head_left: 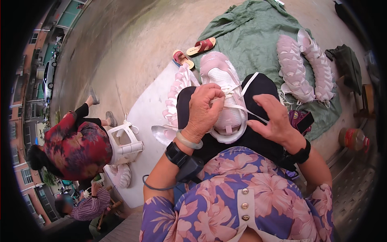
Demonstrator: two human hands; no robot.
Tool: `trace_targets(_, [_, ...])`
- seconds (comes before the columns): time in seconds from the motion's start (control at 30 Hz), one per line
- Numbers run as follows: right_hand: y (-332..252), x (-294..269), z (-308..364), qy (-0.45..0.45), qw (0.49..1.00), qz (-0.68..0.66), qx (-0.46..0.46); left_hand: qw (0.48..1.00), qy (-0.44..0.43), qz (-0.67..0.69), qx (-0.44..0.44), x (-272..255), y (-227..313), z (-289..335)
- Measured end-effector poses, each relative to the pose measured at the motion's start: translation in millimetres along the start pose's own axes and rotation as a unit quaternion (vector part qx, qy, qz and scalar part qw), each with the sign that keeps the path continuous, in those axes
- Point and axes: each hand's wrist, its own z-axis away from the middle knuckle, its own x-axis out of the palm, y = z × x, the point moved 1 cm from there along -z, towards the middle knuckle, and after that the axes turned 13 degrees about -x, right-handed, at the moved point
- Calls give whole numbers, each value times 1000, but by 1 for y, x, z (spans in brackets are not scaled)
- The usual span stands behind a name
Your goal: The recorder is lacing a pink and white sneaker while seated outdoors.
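Note:
A pink and white sneaker (220, 68) rests across my lap, its toe pointing away from me. White shoelace (238, 107) crosses the tongue, and a loose length sticks up on the right side. My left hand (203, 108) is at the lacing, its thumb and fingers closed in a pinch on the lace. To the right of the sneaker, my right hand (274, 119) has thumb and fingers spread apart, with a strand of lace running close to the thumb.
Rows of nested pink and white shoes (293, 66) lie on a green cloth (250, 34); another row (176, 97) is at my left. Red sandals (201, 46) sit beyond. Two people are at left, near a white plastic stool (125, 143). A bottle (352, 138) stands right.

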Motion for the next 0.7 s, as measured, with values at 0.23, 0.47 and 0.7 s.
trace_targets(0.23, [3,36,-14,-53,996,26,73,989,41,-120,80,24,5,-1])
trace_targets(0.47, [10,44,-8,-35,995,2,95,966,73,-233,83,38,13,3])
trace_targets(0.7, [18,50,-4,-20,986,-70,148,956,49,-275,93,43,12,6])
